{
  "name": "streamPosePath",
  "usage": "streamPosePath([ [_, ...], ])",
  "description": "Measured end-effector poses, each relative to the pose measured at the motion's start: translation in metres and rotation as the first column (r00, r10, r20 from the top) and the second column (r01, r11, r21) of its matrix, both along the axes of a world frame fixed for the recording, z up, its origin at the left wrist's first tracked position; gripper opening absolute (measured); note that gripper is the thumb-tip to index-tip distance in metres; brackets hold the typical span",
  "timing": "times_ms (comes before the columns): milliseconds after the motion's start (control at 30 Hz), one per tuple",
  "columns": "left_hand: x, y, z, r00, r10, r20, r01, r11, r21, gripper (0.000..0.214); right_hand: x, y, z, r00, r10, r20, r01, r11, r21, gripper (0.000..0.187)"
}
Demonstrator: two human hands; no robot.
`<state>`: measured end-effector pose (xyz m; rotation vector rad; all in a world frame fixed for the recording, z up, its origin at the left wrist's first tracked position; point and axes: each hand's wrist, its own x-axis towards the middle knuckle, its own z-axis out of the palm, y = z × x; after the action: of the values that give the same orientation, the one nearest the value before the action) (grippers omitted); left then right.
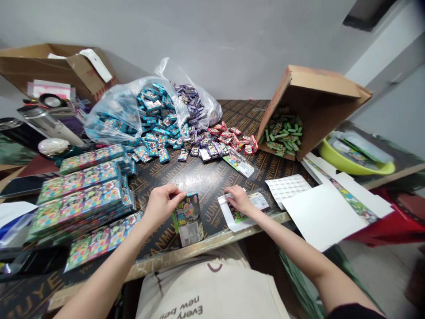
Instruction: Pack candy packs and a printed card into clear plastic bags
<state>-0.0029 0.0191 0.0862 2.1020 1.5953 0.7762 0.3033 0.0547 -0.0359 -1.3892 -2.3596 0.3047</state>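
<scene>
My left hand (163, 204) pinches the upper edge of a dark printed box (190, 221) with colourful artwork, near the table's front edge. A blue strip shows along the top of that box, by my fingertips. To the right, my right hand (238, 200) has its fingers bent over a flat printed carton (258, 200) with white flaps, partly covering it. Another printed carton (239, 164) lies farther back, beside the loose small packets. Blue packets (156, 106), purple packets (191, 99) and red packets (235, 139) spread across the back of the table.
Wrapped stacks of colourful boxes (79, 195) stand at left, near metal flasks (40, 117). A clear plastic bag (114, 106) surrounds many blue packets. At right, a tilted cardboard box (325, 95) holds green packets (283, 133), near white sheets (315, 212) and a yellow-green basin (355, 166).
</scene>
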Motion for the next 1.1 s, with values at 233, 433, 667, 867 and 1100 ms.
streamPosePath([
  [233,-0.001,0.0,-0.003,1.0,-0.009,0.028,0.009,1.0,0.002,0.028,0.055,0.044,0.014,0.988,-0.151,0.041,0.156,0.976,-0.155,0.01],
  [433,0.0,-0.001,-0.007,0.997,0.006,0.082,-0.005,1.0,-0.021,0.028,0.06,0.034,0.004,0.993,-0.118,-0.01,0.115,0.982,-0.151,0.005],
  [667,0.0,-0.002,-0.012,0.981,0.038,0.19,-0.022,0.996,-0.084,0.026,0.056,0.017,0.001,0.966,-0.215,-0.146,0.191,0.968,-0.161,0.01],
  [867,0.007,-0.009,-0.012,0.921,0.154,0.359,-0.11,0.984,-0.138,0.02,0.039,0.025,0.033,0.849,-0.389,-0.358,0.36,0.921,-0.148,0.025],
  [1100,0.007,-0.018,-0.013,0.854,0.234,0.464,-0.176,0.97,-0.167,0.025,-0.097,-0.01,0.105,0.632,-0.097,-0.769,-0.17,0.951,-0.26,0.05],
])
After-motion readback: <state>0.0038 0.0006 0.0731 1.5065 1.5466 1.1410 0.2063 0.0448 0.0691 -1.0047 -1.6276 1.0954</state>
